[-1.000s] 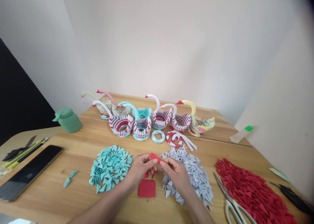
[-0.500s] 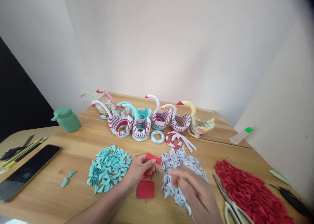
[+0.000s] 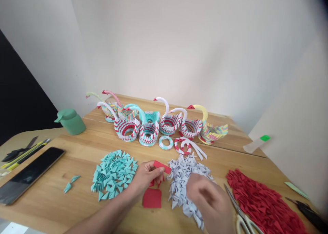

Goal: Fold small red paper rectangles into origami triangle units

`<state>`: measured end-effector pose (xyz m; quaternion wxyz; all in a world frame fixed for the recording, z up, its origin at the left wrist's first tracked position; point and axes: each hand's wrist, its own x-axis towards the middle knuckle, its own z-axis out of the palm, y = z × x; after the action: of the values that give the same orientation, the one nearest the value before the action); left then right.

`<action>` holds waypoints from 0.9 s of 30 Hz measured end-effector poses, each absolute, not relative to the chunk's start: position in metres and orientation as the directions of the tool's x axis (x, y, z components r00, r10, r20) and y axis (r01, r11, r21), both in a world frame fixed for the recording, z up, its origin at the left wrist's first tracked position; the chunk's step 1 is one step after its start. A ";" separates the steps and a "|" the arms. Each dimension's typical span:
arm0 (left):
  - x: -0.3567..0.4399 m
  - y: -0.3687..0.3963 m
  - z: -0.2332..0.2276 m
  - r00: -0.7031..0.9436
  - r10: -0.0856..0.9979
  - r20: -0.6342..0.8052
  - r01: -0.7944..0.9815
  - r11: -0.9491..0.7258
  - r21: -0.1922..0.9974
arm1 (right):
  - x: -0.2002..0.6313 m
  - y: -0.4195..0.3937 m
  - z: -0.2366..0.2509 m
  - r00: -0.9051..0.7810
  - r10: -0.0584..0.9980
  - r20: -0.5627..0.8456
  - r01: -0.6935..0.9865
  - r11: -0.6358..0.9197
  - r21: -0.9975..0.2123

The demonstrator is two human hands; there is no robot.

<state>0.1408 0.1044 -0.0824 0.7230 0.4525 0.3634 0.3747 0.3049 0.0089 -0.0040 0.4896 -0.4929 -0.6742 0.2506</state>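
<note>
Between thumb and fingers, my left hand (image 3: 148, 174) pinches a folded strip of red paper (image 3: 162, 166). Small red paper bits (image 3: 155, 183) show below those fingers, partly hidden. A flat stack of red paper (image 3: 152, 198) lies on the wood just under that hand. My right hand (image 3: 206, 194) is curled closed and blurred over the right side of a pile of pale grey folded paper triangles (image 3: 179, 181). Whatever its fingers may hold is hidden. To the left of my left hand is a pile of turquoise paper triangles (image 3: 115, 174).
Several paper swans (image 3: 148, 133) stand at the back, with paper rings (image 3: 165, 142) before them. Scissors (image 3: 239, 211) lie beside a red triangle pile (image 3: 263, 203). A phone (image 3: 33, 176), green pot (image 3: 70, 121) and glue tube (image 3: 256, 144) sit around the wooden table (image 3: 84, 210).
My right hand has moved slightly right and down, its fingers now curled in more tightly. The left hand keeps the red strip in nearly the same place. The view has shifted slightly.
</note>
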 end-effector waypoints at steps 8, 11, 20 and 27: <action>0.142 0.103 -0.080 0.443 0.878 -0.184 -0.244 0.315 0.917 | 0.292 0.057 -0.060 0.037 0.975 0.217 0.489 0.172 -0.855; 0.142 0.102 -0.077 0.438 0.881 -0.178 -0.242 0.307 0.921 | 0.287 0.054 -0.064 0.071 0.975 0.210 0.480 0.151 -0.864; 0.138 0.111 -0.078 0.362 0.920 -0.149 -0.326 0.275 0.904 | 0.285 0.056 -0.072 0.232 0.943 0.238 0.441 0.116 -0.890; 0.137 0.111 -0.078 0.359 0.924 -0.131 -0.385 0.275 0.881 | 0.283 0.057 -0.078 0.216 0.948 0.235 0.440 0.120 -0.890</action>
<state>0.1365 0.1105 -0.0775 0.7227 0.3968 0.3395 0.4528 0.2831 0.0571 -0.0781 0.4861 -0.6097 -0.5691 0.2610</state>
